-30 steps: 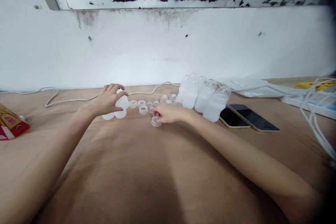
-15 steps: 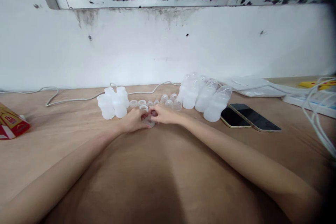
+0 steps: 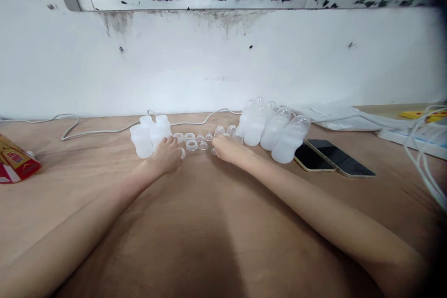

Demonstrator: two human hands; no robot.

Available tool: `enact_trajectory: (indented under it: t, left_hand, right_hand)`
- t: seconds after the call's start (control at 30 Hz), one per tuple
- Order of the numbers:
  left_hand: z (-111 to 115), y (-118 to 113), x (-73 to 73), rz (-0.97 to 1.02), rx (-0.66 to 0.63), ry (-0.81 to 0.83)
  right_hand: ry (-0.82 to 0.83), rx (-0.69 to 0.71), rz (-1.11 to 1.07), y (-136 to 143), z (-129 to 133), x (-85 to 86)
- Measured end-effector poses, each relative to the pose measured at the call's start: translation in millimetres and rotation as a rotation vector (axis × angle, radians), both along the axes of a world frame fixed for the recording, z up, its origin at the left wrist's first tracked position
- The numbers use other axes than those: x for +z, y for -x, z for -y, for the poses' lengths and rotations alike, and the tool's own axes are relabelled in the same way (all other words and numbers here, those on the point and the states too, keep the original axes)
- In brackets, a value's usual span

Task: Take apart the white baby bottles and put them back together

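My left hand is closed in front of the white bottles, with the edge of a translucent ring showing at its fingertips. My right hand is closed, and a small clear piece shows under its fingertips. Between the hands lie several translucent rings and small clear teats. Clear domed caps stand just behind my right hand. Farther right are several frosted bottles topped with clear domes.
Two dark phones lie to the right of the capped bottles. A red and yellow box is at the far left. White cables hang at the right, near a plastic bag. A wall stands behind the table.
My hands, which were together around a clear piece, have moved apart: the left toward the white bottles, the right toward the domed caps. Rings and teats between them are now uncovered.
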State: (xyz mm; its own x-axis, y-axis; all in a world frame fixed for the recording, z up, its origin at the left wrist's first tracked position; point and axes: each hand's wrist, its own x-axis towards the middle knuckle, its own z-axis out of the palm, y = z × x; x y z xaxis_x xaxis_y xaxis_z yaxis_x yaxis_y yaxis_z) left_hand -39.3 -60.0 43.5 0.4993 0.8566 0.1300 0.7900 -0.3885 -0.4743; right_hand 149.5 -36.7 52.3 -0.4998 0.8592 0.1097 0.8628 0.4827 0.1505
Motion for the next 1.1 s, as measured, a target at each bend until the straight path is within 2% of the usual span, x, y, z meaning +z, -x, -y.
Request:
enact_trajectory:
  t: [0.1,0.3,0.53,0.6,0.67,0.73,0.8,0.87,0.93,0.97,1.03,1.1]
  left_hand:
    - [-4.3,-1.1,-5.6,0.019,0.001,-0.030]
    - [-9.1,-4.9,-12.3,0.116,0.052,0.034]
    - [-12.4,-2.7,-19.8,0.164,0.024,0.019]
    - [-11.8,-3.3,-19.9,0.205,0.000,-0.013]
    - [-9.8,-3.0,-13.7,0.289,-0.060,-0.118]
    - [-7.2,1.2,1.0,0.429,-0.130,-0.295]
    - [-6.3,12.4,22.1,0.627,-0.158,-0.482]
    - [-10.6,31.9,42.4,0.878,-0.116,-0.615]
    - [-21.6,57.6,53.0,1.189,-0.072,-0.710]
    - [-29.3,71.1,52.7,1.385,-0.041,-0.699]
    - [-46.1,95.0,40.9,1.886,0.062,-0.502]
    - [-60.6,110.0,19.1,2.004,0.148,-0.330]
  right_hand:
    - [-0.011,-0.031,-0.022,0.6,-3.0,-9.8]
    - [-0.060,-0.037,-0.083,-3.4,-15.5,-22.3]
    - [-0.111,-0.008,-0.196,-5.4,-21.3,-32.4]
    - [-0.115,0.010,-0.231,-5.5,-23.3,-35.3]
    - [-0.124,0.025,-0.269,-5.1,-25.2,-36.6]
    - [-0.159,0.025,-0.309,-4.9,-25.1,-35.2]
    - [-0.225,0.014,-0.353,-6.3,-20.9,-31.3]
    - [-0.285,0.024,-0.402,-10.4,-11.8,-27.5]
    - [-0.302,0.065,-0.447,-17.1,1.0,-26.8]
    - [-0.294,0.091,-0.464,-21.0,7.7,-28.1]
    - [-0.254,0.144,-0.465,-28.4,19.5,-33.6]
    - [-0.201,0.163,-0.440,-33.5,26.9,-40.4]
